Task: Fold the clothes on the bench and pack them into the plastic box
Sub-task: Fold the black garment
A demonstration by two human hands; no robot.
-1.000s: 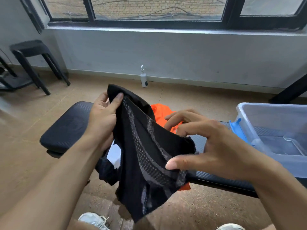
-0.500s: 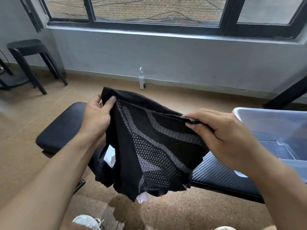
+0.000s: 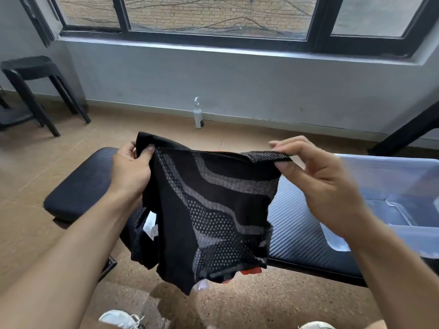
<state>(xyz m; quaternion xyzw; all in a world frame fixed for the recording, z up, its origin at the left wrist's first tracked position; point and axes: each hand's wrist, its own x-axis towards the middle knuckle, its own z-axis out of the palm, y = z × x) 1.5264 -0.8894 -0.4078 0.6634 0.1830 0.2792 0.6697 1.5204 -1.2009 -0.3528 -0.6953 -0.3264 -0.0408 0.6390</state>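
Observation:
A black garment with grey dotted stripes (image 3: 209, 210) hangs spread in the air above the black padded bench (image 3: 80, 186). My left hand (image 3: 129, 169) grips its top left corner. My right hand (image 3: 316, 184) pinches its top right edge between thumb and fingers. Behind the garment's lower hem a bit of orange cloth (image 3: 251, 271) and some white cloth (image 3: 149, 226) show on the bench; most of them is hidden. The clear plastic box (image 3: 403, 181) stands on the bench's right end, and the part of its inside that shows holds no clothes.
A white bottle (image 3: 198, 113) stands on the floor by the wall under the window. A black stool (image 3: 33, 84) is at the far left. A dark slanted bar (image 3: 408, 129) crosses the right edge. My white shoes (image 3: 118, 319) show at the bottom.
My right hand moved rightwards and now pinches the top edge, so the garment is stretched wide between both hands. The orange cloth seen a second ago is now mostly covered.

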